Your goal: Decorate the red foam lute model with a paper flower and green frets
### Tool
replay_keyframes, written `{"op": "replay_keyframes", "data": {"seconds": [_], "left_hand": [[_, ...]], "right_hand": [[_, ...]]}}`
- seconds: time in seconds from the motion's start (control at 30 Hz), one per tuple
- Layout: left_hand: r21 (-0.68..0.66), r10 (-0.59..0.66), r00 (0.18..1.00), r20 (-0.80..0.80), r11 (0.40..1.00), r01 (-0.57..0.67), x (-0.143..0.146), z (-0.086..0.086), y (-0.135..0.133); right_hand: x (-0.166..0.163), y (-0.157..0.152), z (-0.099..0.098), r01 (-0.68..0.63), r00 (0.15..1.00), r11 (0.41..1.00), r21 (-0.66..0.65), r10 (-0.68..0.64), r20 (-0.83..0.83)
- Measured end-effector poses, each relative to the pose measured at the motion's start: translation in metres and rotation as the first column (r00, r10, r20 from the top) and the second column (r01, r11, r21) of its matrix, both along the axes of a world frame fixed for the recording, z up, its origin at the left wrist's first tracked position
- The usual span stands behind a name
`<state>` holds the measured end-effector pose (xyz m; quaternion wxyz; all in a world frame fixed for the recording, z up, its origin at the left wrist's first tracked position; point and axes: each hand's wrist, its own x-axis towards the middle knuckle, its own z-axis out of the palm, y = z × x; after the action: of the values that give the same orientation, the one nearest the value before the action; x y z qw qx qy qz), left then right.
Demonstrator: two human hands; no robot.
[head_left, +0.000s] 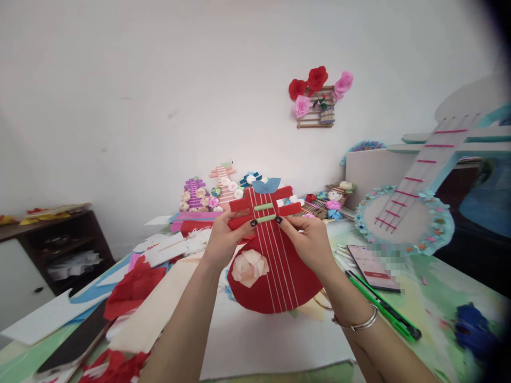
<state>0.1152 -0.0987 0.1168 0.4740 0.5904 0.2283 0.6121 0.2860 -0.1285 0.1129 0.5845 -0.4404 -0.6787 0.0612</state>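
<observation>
Between my hands is a red paper lute (pixel 287 282) with white strings down its front, a blue piece at its top and red pegs at the sides. A pale peach paper flower (pixel 250 268) sits on the left of its body. Two light green strips (pixel 265 218) lie across the neck. My left hand (pixel 229 234) is closed on the neck's left side, its thumb at the lower strip's left end. My right hand (pixel 305 239) pinches the other side, thumb at the strip's right end. Fingers behind the lute are hidden.
Several small paper lutes (pixel 194 194) stand along the wall. A larger blue-trimmed lute (pixel 403 218) leans at the right, above a phone (pixel 375 268) and a green cutter (pixel 387 308). Red crepe paper (pixel 133 287) and card sheets lie at the left. White paper (pixel 275 346) lies beneath my hands.
</observation>
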Motion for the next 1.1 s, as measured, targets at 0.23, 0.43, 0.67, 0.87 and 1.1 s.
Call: {"op": "replay_keyframes", "data": {"seconds": [0.23, 0.43, 0.67, 0.87, 1.1], "left_hand": [[-0.024, 0.079, 0.996, 0.033, 0.997, -0.078, 0.005, -0.004, 0.002], [-0.049, 0.035, 0.999, -0.02, 0.998, -0.036, 0.001, 0.002, -0.003], [-0.037, 0.033, 0.999, -0.014, 0.999, -0.034, 0.001, 0.0, -0.001], [-0.017, 0.089, 0.996, -0.003, 0.996, -0.089, 0.001, -0.002, 0.0], [0.039, 0.085, 0.996, -0.025, 0.996, -0.084, 0.004, -0.002, -0.003]], "right_hand": [[-0.001, 0.002, -0.003, 0.014, 0.998, 1.0, 0.017, -0.013, -0.053], [0.0, 0.001, -0.002, 0.02, 1.0, 1.0, 0.011, -0.02, -0.017], [0.003, 0.002, -0.001, -0.004, 1.0, 1.0, -0.016, 0.004, 0.008], [-0.001, -0.003, -0.003, 0.242, 0.969, 0.944, 0.222, -0.245, -0.015], [-0.01, -0.006, -0.004, 0.111, 0.991, 0.894, 0.433, -0.133, 0.021]]}}
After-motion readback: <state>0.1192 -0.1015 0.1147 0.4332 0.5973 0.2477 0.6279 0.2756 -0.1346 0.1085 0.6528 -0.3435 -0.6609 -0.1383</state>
